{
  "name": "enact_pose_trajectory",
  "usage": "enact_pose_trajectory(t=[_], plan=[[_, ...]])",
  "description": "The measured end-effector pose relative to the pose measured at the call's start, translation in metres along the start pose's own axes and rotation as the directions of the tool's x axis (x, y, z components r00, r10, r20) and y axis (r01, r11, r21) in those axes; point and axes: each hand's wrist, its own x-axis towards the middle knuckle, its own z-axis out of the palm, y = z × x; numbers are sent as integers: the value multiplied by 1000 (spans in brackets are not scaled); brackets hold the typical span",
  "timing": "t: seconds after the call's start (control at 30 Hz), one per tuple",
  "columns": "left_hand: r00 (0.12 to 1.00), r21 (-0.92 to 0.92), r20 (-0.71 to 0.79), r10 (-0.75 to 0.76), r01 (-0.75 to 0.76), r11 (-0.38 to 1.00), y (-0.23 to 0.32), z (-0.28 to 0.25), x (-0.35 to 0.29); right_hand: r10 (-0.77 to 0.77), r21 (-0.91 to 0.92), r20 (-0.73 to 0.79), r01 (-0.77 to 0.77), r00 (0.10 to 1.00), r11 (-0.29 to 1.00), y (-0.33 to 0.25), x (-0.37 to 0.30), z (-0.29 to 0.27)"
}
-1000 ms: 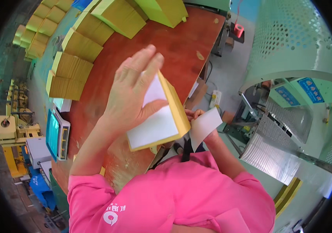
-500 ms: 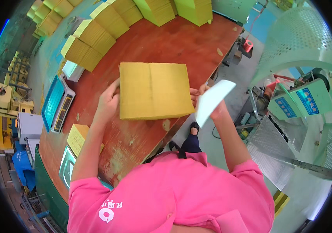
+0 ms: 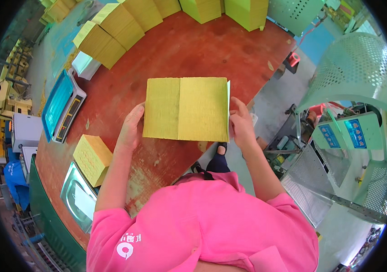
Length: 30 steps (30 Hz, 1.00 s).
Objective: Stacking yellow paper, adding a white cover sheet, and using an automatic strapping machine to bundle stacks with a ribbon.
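Observation:
A thick stack of yellow paper (image 3: 189, 109) is held up over the red table, a vertical line running down its face. At its left side, my left hand (image 3: 131, 128) grips the edge, fingers partly hidden behind it. The right side is gripped by my right hand (image 3: 242, 126), with its fingers curled against that edge. Between this hand and the stack, a white sheet (image 3: 229, 90) shows as a thin strip along the right edge; most of it is hidden.
Rows of yellow paper stacks (image 3: 132, 27) line the table's (image 3: 193, 50) far side. On the left are a scale with a blue tray (image 3: 60, 106), a white pack (image 3: 84, 65), a yellow block (image 3: 91, 158) and a metal tray (image 3: 78, 192). Perforated machine guards (image 3: 352, 68) stand right.
The white sheet, earlier fanned out in my right hand beside the stack, now lies against the stack's right edge. The stack has shifted slightly right, and my right hand has closed on its side.

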Motion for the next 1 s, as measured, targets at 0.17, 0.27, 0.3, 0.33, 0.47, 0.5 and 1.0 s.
enact_pose_trajectory(t=[0.17, 0.27, 0.3, 0.33, 0.47, 0.5, 1.0], plan=[[1000, 0, 13, -9, 9, 1000, 2, 3, 7, -126, -142, -68, 116, 990, 983, 5, 1, 5], [999, 37, -46, -8, 10, 999, 1, 4, 10, -171, -224, -56, 155, 984, 962, 18, 11, -1], [997, 25, -67, -29, 31, 999, 0, 3, 12, -215, -269, -39, 197, 976, 943, 24, 15, -4], [995, 12, -89, -49, 51, 999, -2, 3, 13, -208, -271, -38, 190, 977, 943, 29, 19, -7], [993, -19, -97, -64, 63, 998, -7, 2, 15, -326, -577, 92, 318, 941, 752, 11, 10, -3], [990, -18, -117, -72, 70, 997, -7, 3, 14, -318, -694, 145, 326, 937, 642, -3, 3, 0], [948, -121, -173, -267, 249, 961, 1, 9, 12, -146, -522, 263, 268, 954, 810, -33, -2, -9]])
